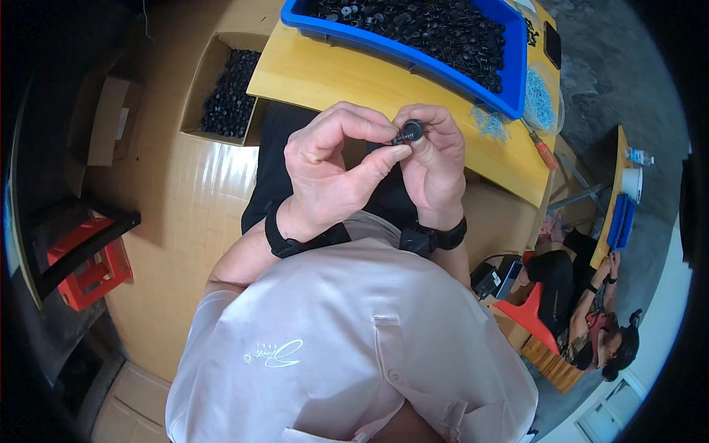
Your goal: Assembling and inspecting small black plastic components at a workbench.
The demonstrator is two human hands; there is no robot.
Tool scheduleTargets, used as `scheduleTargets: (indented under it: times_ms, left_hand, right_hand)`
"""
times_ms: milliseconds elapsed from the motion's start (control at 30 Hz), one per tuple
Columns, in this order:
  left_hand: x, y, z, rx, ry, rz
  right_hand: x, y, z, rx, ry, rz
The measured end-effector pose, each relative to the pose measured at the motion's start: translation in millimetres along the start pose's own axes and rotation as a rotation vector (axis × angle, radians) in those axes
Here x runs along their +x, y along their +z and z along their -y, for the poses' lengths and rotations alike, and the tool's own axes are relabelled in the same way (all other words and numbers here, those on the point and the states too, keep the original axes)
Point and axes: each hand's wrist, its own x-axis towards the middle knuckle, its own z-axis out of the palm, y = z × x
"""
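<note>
Both hands meet just below the edge of a yellow wooden table (347, 77). My left hand (332, 166) and my right hand (436, 159) pinch one small round black plastic part (410, 133) with a short stem between their fingertips. A blue tray (473, 70) heaped with similar black parts (421, 29) sits on the table just beyond the hands. Each wrist wears a black band.
A cardboard box (203, 81) of black parts stands at the left on a large carton. A clear bag of small metal screws (543, 100) and loose screws (487, 122) lie right of the tray, beside an orange-handled tool (544, 151). Another person (591, 310) sits at lower right. A red crate (88, 269) is at the left.
</note>
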Motion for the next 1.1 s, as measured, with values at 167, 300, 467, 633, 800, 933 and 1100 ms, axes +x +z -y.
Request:
scheduleTargets:
  times_ms: [167, 300, 467, 633, 800, 933, 1100]
  left_hand:
    - [2.4, 0.2, 0.1, 0.095, 0.083, -0.039]
    - [1.8, -0.5, -0.9, 0.138, 0.122, -0.026]
    - [2.8, 0.1, -3.3, 0.177, 0.15, -0.021]
    - [0.6, -0.6, -1.4, 0.229, 0.195, -0.017]
    - [0.7, -0.9, -3.6, 0.295, 0.213, -0.009]
    - [0.9, -1.5, -2.3, 0.309, 0.227, -0.006]
    - [0.8, -1.2, -2.5, 0.31, 0.212, 0.005]
  right_hand:
    - [-1.4, 2.8, 3.1, -0.031, -0.021, -0.001]
    - [-1.8, 4.0, 2.7, -0.031, -0.028, 0.007]
    - [-1.6, 1.5, 0.0, -0.05, -0.053, 0.023]
    - [-3.4, 1.3, -0.4, -0.068, -0.06, 0.036]
    - [-4.2, 1.6, 0.7, -0.114, -0.083, 0.027]
    - [-4.7, -1.2, 1.4, -0.148, -0.108, 0.046]
    - [-4.6, -0.2, 4.6, -0.21, -0.13, 0.053]
